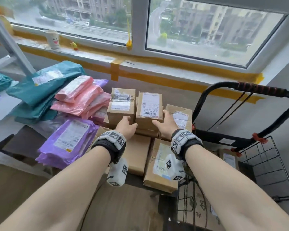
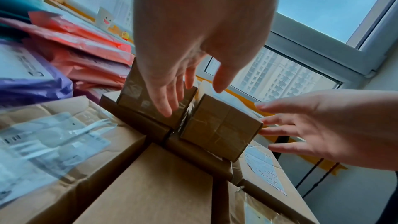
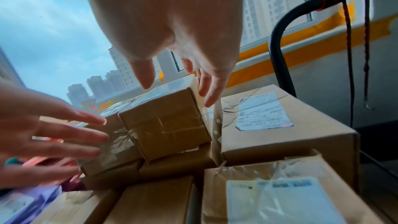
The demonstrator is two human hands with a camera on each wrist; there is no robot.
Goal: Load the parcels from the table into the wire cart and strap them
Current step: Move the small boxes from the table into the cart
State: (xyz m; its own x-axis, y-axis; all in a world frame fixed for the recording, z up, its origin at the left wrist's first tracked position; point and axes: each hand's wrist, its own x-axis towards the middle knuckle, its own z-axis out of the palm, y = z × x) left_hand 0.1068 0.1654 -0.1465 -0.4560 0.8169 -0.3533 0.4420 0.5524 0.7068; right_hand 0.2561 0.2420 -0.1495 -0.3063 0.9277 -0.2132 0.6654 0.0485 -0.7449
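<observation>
Two small taped cardboard boxes sit side by side on top of a pile of larger brown boxes (image 1: 137, 154). My left hand (image 1: 127, 125) lies with straight fingers (image 2: 170, 101) on the front of the left small box (image 1: 121, 104), thumb over the gap between the two. On the right small box (image 1: 149, 108), my right hand (image 1: 165, 121) has straight fingers (image 3: 206, 91) against its right side and the thumb above its top. Neither hand grips anything. The wire cart (image 1: 267, 165) stands to the right, and its black handle (image 1: 257, 88) rises behind.
Pink (image 1: 80, 99), purple (image 1: 68, 140) and teal (image 1: 40, 87) mailer bags are piled on the table to the left. Black cords (image 1: 232, 109) hang from the cart handle. A labelled box (image 1: 228, 158) lies inside the cart. The window sill runs behind.
</observation>
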